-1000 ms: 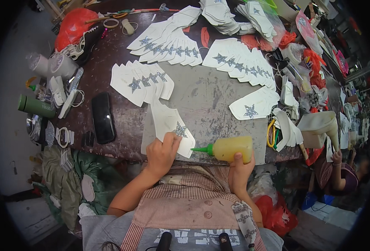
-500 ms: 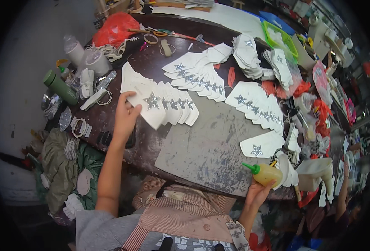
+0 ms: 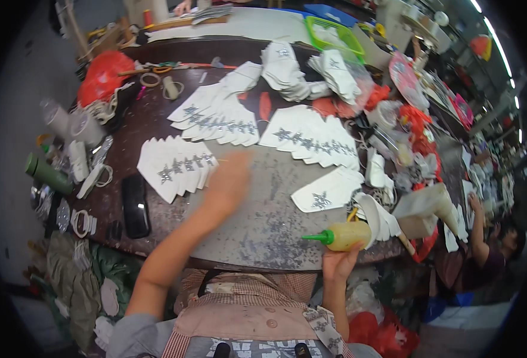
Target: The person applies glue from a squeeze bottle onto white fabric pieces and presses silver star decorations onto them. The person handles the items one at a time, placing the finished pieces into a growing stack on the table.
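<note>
Between pieces at the gluing bench, my blurred left hand [image 3: 228,182], its grip unreadable, hovers beside the fanned white star-marked cutouts [image 3: 177,167] while my right hand [image 3: 338,262] clasps the yellow glue bottle [image 3: 344,235] at the table's near edge, so I judge the next move needs a fresh cutout.

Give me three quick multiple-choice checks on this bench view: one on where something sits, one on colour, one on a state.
1. Where is the black phone?
A. Left of the grey work mat
B. On the green tray
C. In the right hand

2. What colour is the nozzle of the glue bottle?
A. Red
B. Green
C. Black

3. What is the left hand doing?
A. Gripping the bottle
B. Holding scissors
C. Holding nothing, blurred above the grey work mat

Answers: 1 A, it lies on the dark tabletop left of the mat. 2 B, a green tip on a yellowish body. 3 C, only the right hand holds the bottle.
</note>
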{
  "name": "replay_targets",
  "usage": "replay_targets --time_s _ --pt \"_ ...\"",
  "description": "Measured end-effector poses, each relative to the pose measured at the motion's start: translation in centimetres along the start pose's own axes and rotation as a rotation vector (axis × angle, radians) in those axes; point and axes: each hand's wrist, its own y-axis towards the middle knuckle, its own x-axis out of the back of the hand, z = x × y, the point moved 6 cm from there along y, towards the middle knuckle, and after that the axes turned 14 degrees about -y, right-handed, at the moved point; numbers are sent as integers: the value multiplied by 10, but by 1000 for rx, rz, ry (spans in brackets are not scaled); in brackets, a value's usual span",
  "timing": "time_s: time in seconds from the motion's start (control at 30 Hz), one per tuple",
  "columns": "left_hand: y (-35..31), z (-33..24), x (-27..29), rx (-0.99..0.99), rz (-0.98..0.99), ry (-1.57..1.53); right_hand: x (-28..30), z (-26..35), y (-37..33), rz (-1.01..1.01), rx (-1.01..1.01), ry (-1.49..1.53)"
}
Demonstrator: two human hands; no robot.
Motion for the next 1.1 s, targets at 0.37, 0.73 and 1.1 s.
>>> replay_targets --time_s 0.37,0.73,1.1 --pt "6 -86 -153 -333 182 146 -5 4 -3 20 5 169" --pt "-79 -47 16 341 137 -501 -3 19 -16 1 37 -23" --pt "-123 -17 13 191 226 -47 -80 -16 18 145 71 -505"
